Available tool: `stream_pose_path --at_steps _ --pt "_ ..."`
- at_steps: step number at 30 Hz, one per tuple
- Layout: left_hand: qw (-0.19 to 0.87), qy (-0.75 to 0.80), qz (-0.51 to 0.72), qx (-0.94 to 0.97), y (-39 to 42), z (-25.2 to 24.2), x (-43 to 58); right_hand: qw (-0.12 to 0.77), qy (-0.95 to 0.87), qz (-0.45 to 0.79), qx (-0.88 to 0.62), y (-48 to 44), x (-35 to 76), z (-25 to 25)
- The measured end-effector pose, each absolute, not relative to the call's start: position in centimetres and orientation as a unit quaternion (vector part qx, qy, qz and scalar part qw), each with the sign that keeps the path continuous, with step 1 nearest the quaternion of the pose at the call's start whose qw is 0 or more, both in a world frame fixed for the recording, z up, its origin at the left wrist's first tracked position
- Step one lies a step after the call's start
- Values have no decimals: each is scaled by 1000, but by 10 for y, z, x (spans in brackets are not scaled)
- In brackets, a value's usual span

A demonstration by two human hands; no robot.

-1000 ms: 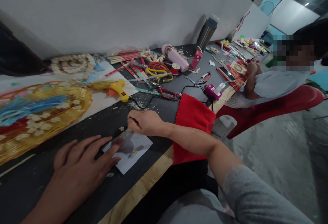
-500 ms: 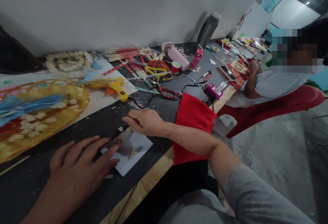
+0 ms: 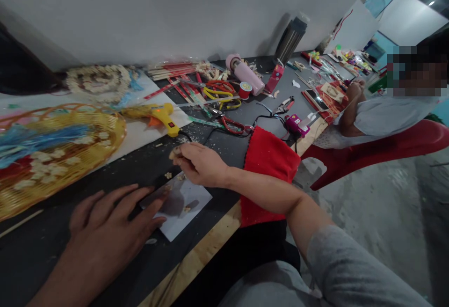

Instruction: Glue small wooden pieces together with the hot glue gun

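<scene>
White rectangular paper (image 3: 196,199) lay under the left hand (image 3: 108,237), with small pale flower-shaped pieces (image 3: 187,208) on and beside it.
Left grip was wide and empty, fingers spread, index tip on the paper, likely to stop it sliding on the dark grey surface (image 3: 115,173). Right hand (image 3: 201,164) hung above the far corner, grip curled narrow; could not tell whether anything was pinched. One piece sat just off the far edge, handy for the right hand. Yellow plastic glue gun (image 3: 166,117) rested on a white sheet (image 3: 135,143), presumably against drips; oval golden woven basket (image 3: 117,131) lay left of it.
</scene>
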State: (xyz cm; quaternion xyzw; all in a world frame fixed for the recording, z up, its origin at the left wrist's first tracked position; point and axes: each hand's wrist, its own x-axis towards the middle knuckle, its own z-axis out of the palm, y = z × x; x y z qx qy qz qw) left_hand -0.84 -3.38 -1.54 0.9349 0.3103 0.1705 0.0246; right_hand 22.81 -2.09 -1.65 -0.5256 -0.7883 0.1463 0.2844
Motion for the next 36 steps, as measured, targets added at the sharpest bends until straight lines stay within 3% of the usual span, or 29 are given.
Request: stream_pose_path --at_steps 4,9,16,23,29,36 --pt "62 353 171 918 -32 -21 -11 277 -811 135 -497 -23 229 -11" --pt "46 323 201 923 -29 -31 -15 223 -831 132 -492 -25 230 -6" --pt "4 257 140 956 -20 -39 -26 202 -851 126 -469 -23 231 -11" --pt "27 303 170 937 -23 -37 -22 187 -854 126 -469 -22 231 -14" --pt "-64 244 163 954 -24 -30 -21 230 -849 125 -459 -24 236 -16" --pt "-26 277 138 951 -34 -17 -16 294 -827 137 -459 -26 240 -17"
